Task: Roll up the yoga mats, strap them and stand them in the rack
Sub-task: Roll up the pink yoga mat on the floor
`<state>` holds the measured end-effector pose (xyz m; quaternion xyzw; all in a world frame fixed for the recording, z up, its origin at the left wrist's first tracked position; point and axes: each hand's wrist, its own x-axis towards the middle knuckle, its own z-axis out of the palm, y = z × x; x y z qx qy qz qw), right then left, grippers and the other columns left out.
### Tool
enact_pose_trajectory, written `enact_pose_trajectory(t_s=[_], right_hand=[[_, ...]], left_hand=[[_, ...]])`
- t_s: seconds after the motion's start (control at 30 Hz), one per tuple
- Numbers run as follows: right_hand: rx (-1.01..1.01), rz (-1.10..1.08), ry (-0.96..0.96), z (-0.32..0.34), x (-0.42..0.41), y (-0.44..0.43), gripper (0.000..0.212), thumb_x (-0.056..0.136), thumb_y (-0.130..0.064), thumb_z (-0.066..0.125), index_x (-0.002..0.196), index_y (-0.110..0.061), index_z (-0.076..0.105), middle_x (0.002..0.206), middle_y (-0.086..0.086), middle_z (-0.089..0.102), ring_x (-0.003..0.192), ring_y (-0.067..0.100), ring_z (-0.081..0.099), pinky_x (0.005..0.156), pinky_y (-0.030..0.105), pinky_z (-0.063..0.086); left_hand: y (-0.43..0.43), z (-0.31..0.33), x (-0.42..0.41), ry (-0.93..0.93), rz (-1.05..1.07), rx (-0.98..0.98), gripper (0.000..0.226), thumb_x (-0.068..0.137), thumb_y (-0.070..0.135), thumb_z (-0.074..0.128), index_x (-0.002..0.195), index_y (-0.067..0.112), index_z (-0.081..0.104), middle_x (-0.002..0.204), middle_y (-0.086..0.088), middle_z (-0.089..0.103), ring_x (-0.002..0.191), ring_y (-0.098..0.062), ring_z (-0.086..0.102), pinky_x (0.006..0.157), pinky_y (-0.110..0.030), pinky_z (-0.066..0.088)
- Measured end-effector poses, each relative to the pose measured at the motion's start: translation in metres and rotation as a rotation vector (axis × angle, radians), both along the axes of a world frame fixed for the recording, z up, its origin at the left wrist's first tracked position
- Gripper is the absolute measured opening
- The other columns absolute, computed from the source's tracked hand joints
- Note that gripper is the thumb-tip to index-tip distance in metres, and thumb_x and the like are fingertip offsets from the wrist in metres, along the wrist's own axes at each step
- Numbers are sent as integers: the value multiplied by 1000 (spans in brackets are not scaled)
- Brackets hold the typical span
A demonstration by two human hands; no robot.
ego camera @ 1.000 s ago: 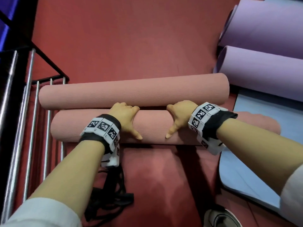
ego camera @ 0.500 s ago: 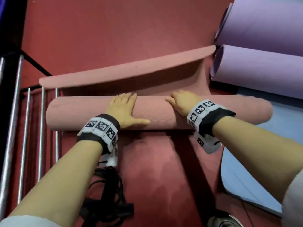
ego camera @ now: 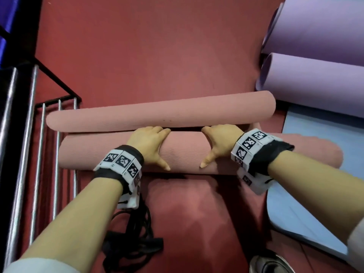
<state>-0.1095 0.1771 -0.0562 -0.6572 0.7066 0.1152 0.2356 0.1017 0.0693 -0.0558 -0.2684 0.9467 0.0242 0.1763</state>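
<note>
Pink mat roll (ego camera: 185, 152), head view: lies crosswise on the red floor (ego camera: 157, 46), directly in front of the person. Its left end is by the rack (ego camera: 39, 154) and its right end sits over the edge of a flat light blue mat (ego camera: 315, 194). A second pink tube (ego camera: 157, 115) lies just behind it, parallel and close against it. Can't tell whether that's the same mat's loose end curled over or a separate mat.

- left hand (ego camera: 149, 143): on the roll, left of centre. Fingers curl over the top into the gap between the roll and the second tube, thumb splayed down the near face. It grips the roll.
- right hand (ego camera: 220, 141): mirror image, right of centre. Fingers hook over the far side, thumb on the near face. Same grip on the roll.
- the thumbs point toward each other, apart.
- both wrists wear black bands with white marker tags.

Rest:
- rack: chrome bars in a black frame along the left edge.
- black straps (ego camera: 134, 243): loose heap on the floor under the left forearm, on the near side of the roll and apart from it.
- purple mats (ego camera: 315, 81): two, rolled, lying top right, one behind the other. The nearer one's end is close to the right end of the second pink tube.
- shoe (ego camera: 269, 265): toe visible at the bottom edge.
</note>
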Motion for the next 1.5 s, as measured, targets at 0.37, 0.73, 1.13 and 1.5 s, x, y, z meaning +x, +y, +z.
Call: enact_pose_trajectory(t_s=[0.37,0.73,1.13,1.5], right_hand=[[-307,-90,285,-26,33,17,130,51,-69,76,143,5,21,145,24,31,135,38,30,113,47,21],[-99,8,23,-2,-6,-11,94,46,-68,79,110,-8,46,108,11,59,96,31,59,80,35,44],[-544,-204,53,-14,-5,1,43,86,-43,57,96,-2,62,102,19,64,95,37,61,79,40,47],[-293,-127,127,-4,-12,-19,132,44,-87,61,140,-4,24,157,22,1,146,32,-4,117,48,-6]], left_hand=[[17,-14,1,100,150,-109,128,57,69,72,145,-8,18,150,-25,24,139,-37,24,114,-43,22],[2,2,-19,8,102,-55,104,45,74,73,122,11,48,119,-5,58,108,-25,55,91,-37,45],[-8,-2,-30,313,239,-144,45,84,45,62,88,1,61,101,-16,60,97,-36,55,77,-43,42],[-39,2,-46,55,274,140,146,38,83,62,150,15,-1,159,-9,-7,146,-24,-3,117,-43,4]])
